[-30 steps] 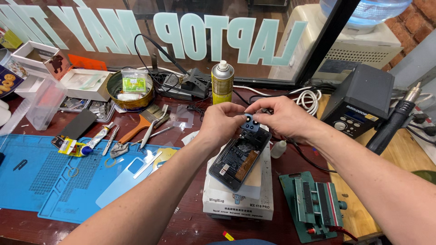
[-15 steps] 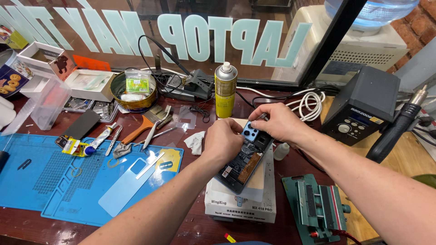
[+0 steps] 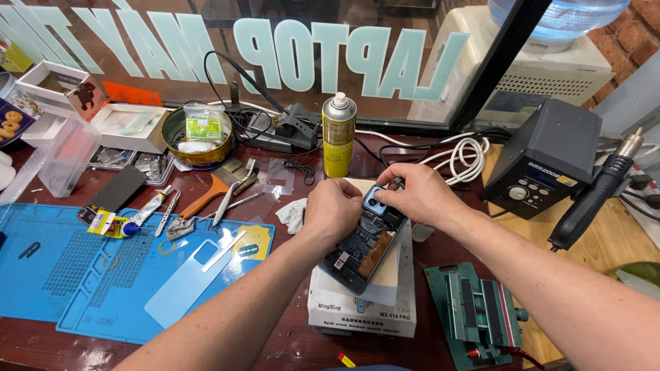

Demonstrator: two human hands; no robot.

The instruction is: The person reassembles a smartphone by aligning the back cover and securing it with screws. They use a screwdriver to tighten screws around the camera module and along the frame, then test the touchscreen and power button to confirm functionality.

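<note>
Opened smartphone is lying back-up, tilted diagonally, on a white box-shaped machine near the front edge of the dark red bench; internals are showing, with a copper-coloured patch mid-body. Both hands are working at its top end. Left hand is curling down over the upper-left edge of the phone, fingers closed against it. Right hand is pinching with thumb and forefinger at the blue camera module, other fingers bent; can't tell whether it is actually gripping anything small there. Yellow spray can is standing upright just behind the hands. Blue silicone work mat is sitting to the left, carrying a pale blue phone back cover. Tweezers are lying just past its far edge. Green clamp fixture is sitting just right of the white machine. Dark hot-air station is standing far right, its handle resting beside it.
</note>
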